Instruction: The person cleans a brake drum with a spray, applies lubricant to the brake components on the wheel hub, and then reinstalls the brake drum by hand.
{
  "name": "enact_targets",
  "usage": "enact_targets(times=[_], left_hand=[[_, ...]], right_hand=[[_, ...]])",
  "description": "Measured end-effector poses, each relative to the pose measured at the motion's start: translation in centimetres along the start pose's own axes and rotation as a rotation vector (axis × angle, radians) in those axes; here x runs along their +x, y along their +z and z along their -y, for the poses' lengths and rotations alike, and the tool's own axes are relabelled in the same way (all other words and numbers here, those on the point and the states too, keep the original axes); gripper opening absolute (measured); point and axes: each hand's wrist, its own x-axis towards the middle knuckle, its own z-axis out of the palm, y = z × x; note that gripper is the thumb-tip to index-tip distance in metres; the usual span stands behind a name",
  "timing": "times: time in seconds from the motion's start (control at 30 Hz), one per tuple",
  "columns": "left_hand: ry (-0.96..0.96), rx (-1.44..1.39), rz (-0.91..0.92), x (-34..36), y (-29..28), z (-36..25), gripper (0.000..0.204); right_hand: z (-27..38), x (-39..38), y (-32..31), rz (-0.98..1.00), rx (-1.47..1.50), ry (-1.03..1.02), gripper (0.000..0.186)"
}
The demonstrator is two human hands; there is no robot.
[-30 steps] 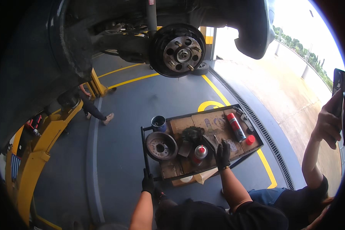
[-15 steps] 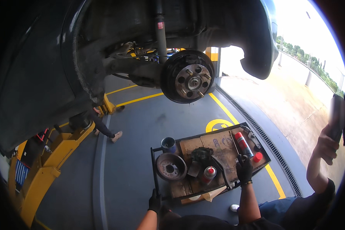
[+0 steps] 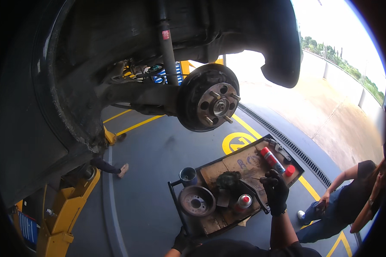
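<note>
My right hand (image 3: 275,190), in a black glove, is raised over the right part of a black-framed cart (image 3: 222,156). Its fingers are curled and pinch a thin rod-like tool (image 3: 256,177), whose kind I cannot make out. At the cart's near left corner my gloved left hand (image 3: 182,242) closes on the cart handle (image 3: 176,205), partly hidden low in view. On the cart's cardboard (image 3: 211,172) lie a rusty brake drum (image 3: 196,201), a dark crumpled cloth (image 3: 228,180), a red-topped spray can (image 3: 244,201), a red and white can (image 3: 272,159) and a red cap (image 3: 290,170).
Above the cart hangs a raised car's bare wheel hub (image 3: 218,106) with studs, beneath the wheel arch. A yellow lift arm (image 3: 68,214) stands at left, near another person's shoe (image 3: 123,170). A co-worker (image 3: 345,205) is close at right. A metal cup (image 3: 188,176) sits by the drum.
My right hand has lifted off the cart's surface with the thin tool, turning it. The view has shifted, bringing the hub nearer. The co-worker's raised hand has come down.
</note>
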Motion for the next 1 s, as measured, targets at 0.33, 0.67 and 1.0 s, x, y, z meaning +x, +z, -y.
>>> enact_targets(times=[0.33,0.67,1.0], left_hand=[[0.479,0.479,-0.447,3.4,-4.3,-12.1,0.070],[1.436,0.584,-0.968,3.2,-13.0,-56.1,0.091],[1.351,0.801,-1.050,3.7,-12.1,-63.0,0.081]], right_hand=[[4.5,7.1,3.7,0.042,0.002,-0.177,0.070],[6.8,24.4,9.7,0.185,-0.069,-0.809,0.121],[6.1,25.8,10.9,0.330,0.227,-0.883,0.058]])
